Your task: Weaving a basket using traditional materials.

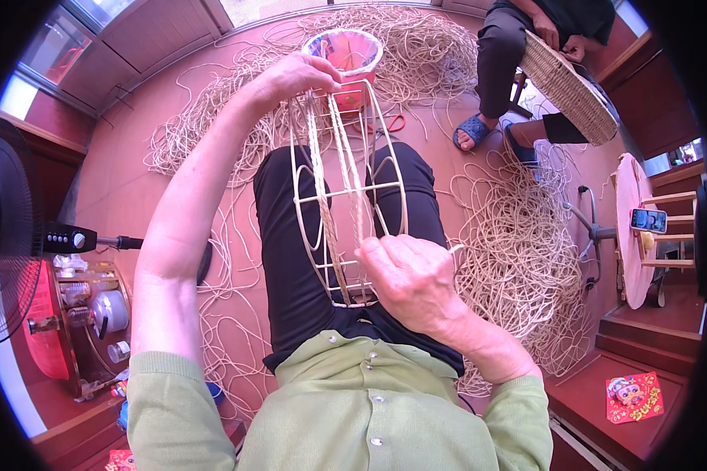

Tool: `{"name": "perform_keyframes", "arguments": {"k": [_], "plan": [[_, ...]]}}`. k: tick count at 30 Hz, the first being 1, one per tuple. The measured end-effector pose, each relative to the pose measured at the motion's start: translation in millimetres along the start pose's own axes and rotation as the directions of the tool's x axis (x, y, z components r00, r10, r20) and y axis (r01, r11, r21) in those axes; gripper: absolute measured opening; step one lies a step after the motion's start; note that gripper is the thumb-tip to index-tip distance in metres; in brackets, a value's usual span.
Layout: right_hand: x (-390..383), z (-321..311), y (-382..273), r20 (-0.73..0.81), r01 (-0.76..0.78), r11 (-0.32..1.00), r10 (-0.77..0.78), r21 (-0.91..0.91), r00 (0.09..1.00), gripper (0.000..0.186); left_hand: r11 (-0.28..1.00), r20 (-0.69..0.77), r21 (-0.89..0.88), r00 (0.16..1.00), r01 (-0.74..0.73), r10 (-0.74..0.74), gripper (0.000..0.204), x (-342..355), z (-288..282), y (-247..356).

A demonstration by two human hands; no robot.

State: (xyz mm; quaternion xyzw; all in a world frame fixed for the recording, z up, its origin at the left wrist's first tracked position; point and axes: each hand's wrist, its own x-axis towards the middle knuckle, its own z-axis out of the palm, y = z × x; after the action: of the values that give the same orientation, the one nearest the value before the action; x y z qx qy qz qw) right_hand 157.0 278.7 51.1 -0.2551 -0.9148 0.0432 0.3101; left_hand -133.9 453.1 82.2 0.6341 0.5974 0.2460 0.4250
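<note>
A cream-coloured oblong frame [401, 188] with crossbars lies lengthways over my lap, with strands of pale cord [336, 235] running along its middle. My left hand [310, 76] is at the far end of the frame, fingers curled at the strands there; what exactly they grip is partly hidden. My right hand [404, 275] is closed on a cord over the near half of the frame, with a short end showing beside its fingers. Just beyond the far end stands a red bucket [349, 51] with a patterned lining.
Tangled cord [511, 259] covers much of the floor. At upper right a seated co-worker [495, 63] holds a woven piece [573, 94]. A black fan [8, 220] and spool rack [78, 330] are at left; a pink round board [632, 235] with a phone [648, 220] stands at right.
</note>
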Motion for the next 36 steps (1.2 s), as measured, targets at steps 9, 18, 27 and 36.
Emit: {"name": "perform_keyframes", "arguments": {"k": [9,18,27,36], "plan": [[-32,-5,-12,0.133,0.001,1.000,-0.001,-0.001,0.991,0.017,0.577,-0.314,0.692,0.539,-0.433,0.781,0.021,-167,107,35],[-64,39,-20,0.197,-0.063,0.998,0.068,-0.030,0.978,0.013,0.559,-0.320,0.823,0.736,-0.095,0.596,0.024,-212,192,3],[52,-16,14,-0.103,0.063,0.987,-0.079,-0.149,0.992,0.012,0.988,-0.195,-0.079,0.974,-0.135,0.117,0.013,-84,36,30],[-10,-33,-5,0.111,0.058,0.991,-0.045,-0.117,0.993,0.025,0.746,-0.310,0.650,0.846,-0.145,0.434,0.020,-101,87,17]]}}
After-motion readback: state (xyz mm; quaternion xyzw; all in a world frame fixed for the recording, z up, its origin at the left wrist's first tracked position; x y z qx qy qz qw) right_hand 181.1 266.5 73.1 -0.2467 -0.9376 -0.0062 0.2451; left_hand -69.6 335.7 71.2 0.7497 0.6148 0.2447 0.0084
